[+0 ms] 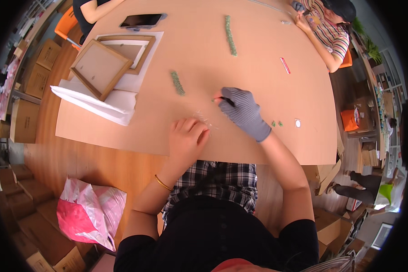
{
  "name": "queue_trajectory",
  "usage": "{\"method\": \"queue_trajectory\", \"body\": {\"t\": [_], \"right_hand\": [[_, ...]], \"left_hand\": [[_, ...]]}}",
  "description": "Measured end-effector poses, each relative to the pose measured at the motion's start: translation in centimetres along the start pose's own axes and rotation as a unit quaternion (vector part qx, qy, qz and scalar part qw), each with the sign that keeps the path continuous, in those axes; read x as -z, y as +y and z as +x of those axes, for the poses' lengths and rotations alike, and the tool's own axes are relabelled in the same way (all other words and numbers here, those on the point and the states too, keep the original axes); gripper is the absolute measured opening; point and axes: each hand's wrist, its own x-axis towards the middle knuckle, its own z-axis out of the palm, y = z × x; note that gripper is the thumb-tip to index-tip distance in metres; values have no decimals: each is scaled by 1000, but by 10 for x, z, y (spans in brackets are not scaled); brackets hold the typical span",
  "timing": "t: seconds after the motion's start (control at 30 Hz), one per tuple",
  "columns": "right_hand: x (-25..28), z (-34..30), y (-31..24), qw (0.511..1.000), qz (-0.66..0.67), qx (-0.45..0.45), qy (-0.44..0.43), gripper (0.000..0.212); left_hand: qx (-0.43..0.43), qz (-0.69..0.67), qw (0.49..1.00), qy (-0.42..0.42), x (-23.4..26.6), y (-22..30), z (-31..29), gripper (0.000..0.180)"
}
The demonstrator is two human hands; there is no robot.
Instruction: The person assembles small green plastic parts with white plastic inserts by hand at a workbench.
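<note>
Hands: gloved right (244, 111) pinches a dark tool (227, 101) angled up-left; left (187, 136) curled, empty.

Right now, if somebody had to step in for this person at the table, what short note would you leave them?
Left hand: bare, fingers curled, pressing a small clear plastic wrapper onto the table.
Right hand: grey glove, pinching a thin dark tool, tip on the table beside a tiny green piece.
Nearby: two green beaded strips, two loose green bits, wooden frames far left.
Done or left: cannot tell from this view.
</note>
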Motion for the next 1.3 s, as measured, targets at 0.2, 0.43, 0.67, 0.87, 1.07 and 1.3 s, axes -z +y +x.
{"method": "queue_trajectory", "body": {"t": [0.2,0.43,0.67,0.87,1.07,1.3], "right_hand": [[-40,46,6,992,-50,82,-81,9],[-50,56,3,993,-18,58,-97,8],[14,39,4,998,-48,-37,23,9],[104,-54,36,971,-141,-136,140,10],[107,-135,47,951,-228,-196,73,24],[85,-139,58,945,-309,-65,90,20]], "left_hand": [[-7,-21,1000,1,2,2,-2,14],[-5,-29,1000,-5,4,1,-4,14],[-16,-41,999,-7,-1,0,-3,13],[-17,-16,1000,-18,2,-5,-5,12],[-28,50,998,-8,-2,-7,-2,11],[-31,67,997,-9,6,9,10,15]]}}
